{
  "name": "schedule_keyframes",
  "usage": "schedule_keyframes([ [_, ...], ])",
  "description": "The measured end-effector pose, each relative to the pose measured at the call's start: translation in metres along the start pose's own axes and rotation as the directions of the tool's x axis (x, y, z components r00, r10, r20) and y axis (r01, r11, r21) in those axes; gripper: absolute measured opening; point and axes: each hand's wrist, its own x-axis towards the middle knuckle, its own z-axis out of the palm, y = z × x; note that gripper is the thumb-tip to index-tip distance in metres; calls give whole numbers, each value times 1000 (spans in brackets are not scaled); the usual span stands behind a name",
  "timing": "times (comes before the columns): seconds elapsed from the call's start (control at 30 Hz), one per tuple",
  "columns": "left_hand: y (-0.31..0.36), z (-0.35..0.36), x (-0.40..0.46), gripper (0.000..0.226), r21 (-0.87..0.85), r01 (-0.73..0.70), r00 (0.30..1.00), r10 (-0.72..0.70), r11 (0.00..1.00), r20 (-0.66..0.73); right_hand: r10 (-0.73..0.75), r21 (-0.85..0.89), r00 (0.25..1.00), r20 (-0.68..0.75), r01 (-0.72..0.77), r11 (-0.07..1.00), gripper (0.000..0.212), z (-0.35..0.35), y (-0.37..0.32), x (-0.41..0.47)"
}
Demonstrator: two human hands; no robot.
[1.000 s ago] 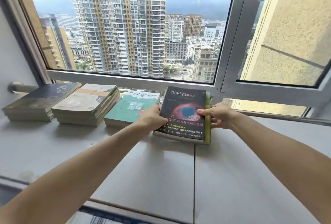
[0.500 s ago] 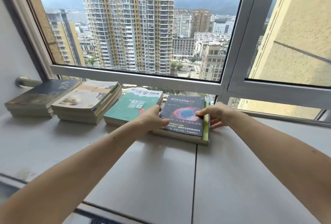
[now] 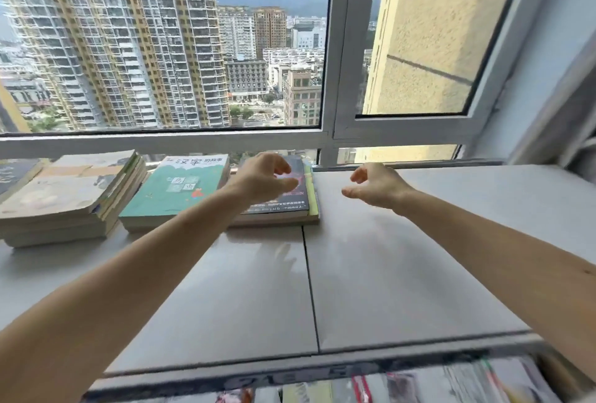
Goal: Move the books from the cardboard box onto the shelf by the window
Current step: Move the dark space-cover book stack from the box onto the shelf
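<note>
A black book point(image 3: 295, 201) with a red nebula cover lies on top of a low pile at the back of the white shelf point(image 3: 403, 257) under the window. My left hand point(image 3: 264, 177) hovers just above it, fingers curled and apart, holding nothing. My right hand point(image 3: 375, 185) is to the right of the pile, off the book, open over the bare shelf. Left of the pile lie a green book point(image 3: 175, 191) and a taller stack of pale books point(image 3: 69, 196). Below the shelf's front edge, blurred book covers point(image 3: 419, 383) show at the bottom, probably in the box.
The window frame point(image 3: 332, 135) runs right behind the books. A dark book point(image 3: 13, 173) peeks in at the far left. A wall point(image 3: 548, 96) closes the right end of the shelf.
Both hands have let go of the black book and lifted off it. The right hand moved right, away from the pile. The view swung right and down, bringing the books below the shelf into sight.
</note>
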Motion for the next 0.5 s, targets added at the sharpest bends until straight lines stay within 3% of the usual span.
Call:
schedule_keyframes([
  [0.1,30,23,-5,33,23,-125,987,122,992,108,16,-83,993,-117,-26,996,42,-20,18,-52],
  [0.27,94,80,-41,26,-34,-311,899,305,950,315,167,-174,949,-268,-218,960,42,-46,64,-155],
  [0.37,139,120,-76,26,-119,-404,812,415,907,410,252,-178,890,-379,-338,924,38,-64,95,-219],
  [0.5,198,183,-131,25,-185,-541,642,545,820,539,375,-138,768,-519,-508,850,33,-89,149,-317],
])
